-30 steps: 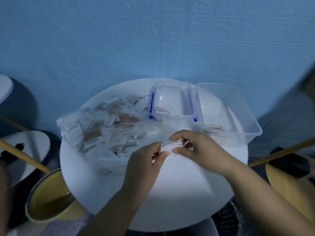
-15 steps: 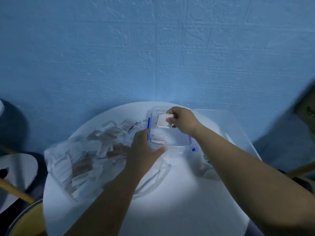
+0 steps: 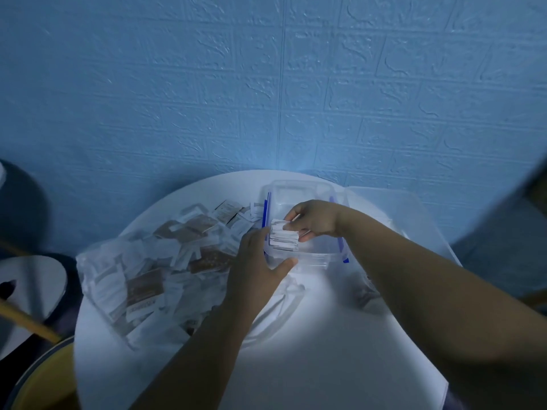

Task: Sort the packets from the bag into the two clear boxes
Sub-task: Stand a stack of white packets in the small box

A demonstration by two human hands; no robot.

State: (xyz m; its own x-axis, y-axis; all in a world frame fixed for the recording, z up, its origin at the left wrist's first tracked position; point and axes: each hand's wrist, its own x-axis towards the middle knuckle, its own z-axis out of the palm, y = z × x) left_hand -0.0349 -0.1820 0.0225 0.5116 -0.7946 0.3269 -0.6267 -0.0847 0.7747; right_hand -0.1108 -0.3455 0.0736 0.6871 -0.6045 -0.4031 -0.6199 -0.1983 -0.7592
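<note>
Right grip (image 3: 316,221) is out over the small clear plastic box with blue latches (image 3: 313,257), thumb and fingers pinching a little stack of white paper packets (image 3: 284,238). The stack sits low inside the box's open top, near its left wall. Left grip (image 3: 257,261) is released and holds nothing: the fingers lie straight up the box's near-left corner and the thumb is spread along the front wall. Whether those fingertips touch the stack, I cannot tell. Just left of the box slumps the clear plastic bag (image 3: 97,279), stuffed with brown and white packets (image 3: 145,288). The larger clear plastic box (image 3: 408,214) stands against the small one's right side. All of it is on the round white bench (image 3: 296,356).
</note>
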